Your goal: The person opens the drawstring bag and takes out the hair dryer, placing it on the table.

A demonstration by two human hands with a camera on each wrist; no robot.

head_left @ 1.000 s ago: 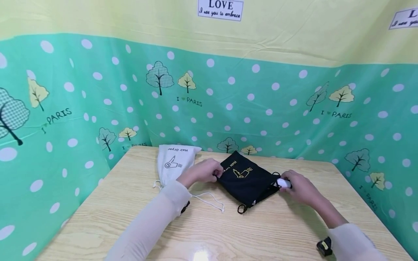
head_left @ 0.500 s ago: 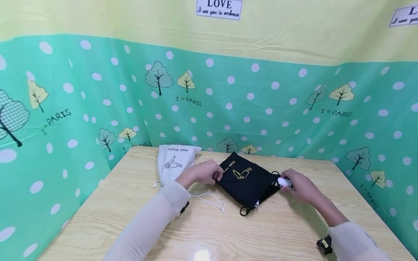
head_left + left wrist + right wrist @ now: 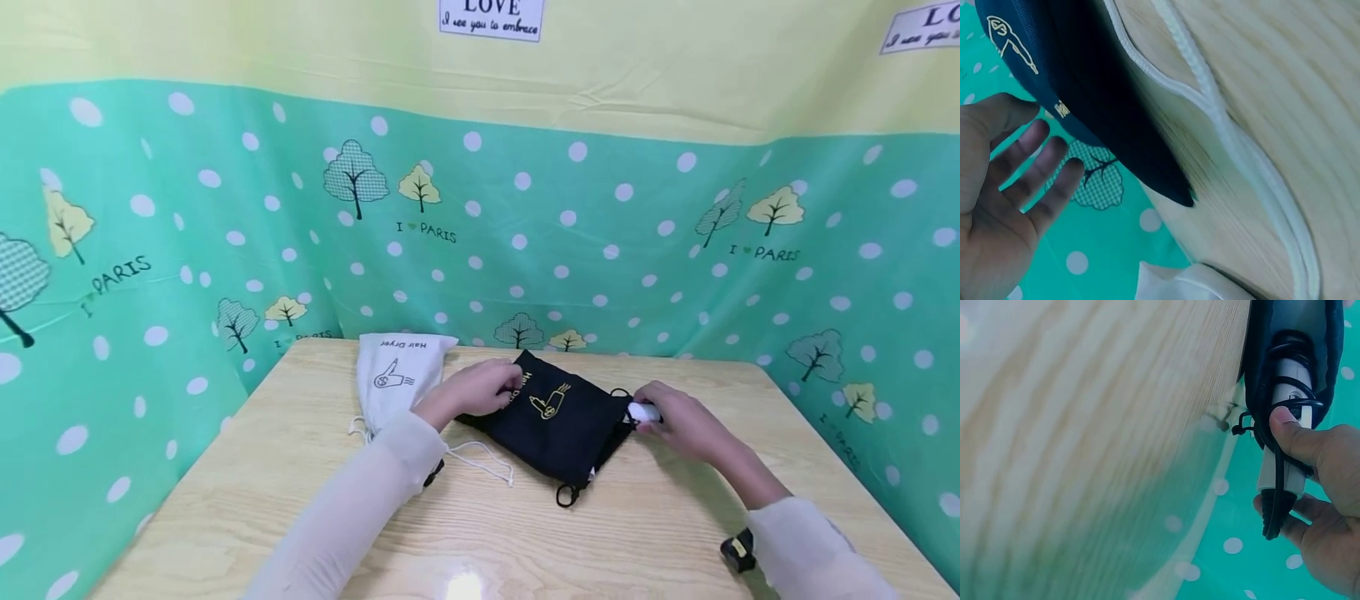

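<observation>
A black drawstring bag [image 3: 551,437] with a gold hair dryer print lies on the wooden table, its mouth facing right. My left hand [image 3: 480,387] is over the bag's left part; in the left wrist view its fingers [image 3: 1054,153] are spread and loosely bent, with nothing gripped. At the mouth, my right hand [image 3: 678,421] holds the white handle of a hair dryer [image 3: 1285,469], its thumb [image 3: 1294,434] on one side and fingers on the other. Black cord is wound around that handle. The dryer's far end is hidden inside the bag.
A white drawstring bag [image 3: 397,379] marked "Hair Dryer" lies at the back left, its white cord [image 3: 487,468] trailing toward the black bag. A green and yellow printed curtain [image 3: 480,208] hangs behind the table [image 3: 570,554].
My left hand has let go of the black bag's left edge and moved slightly up over it. That edge now spreads out leftward beneath the hand. The right hand keeps its hold.
</observation>
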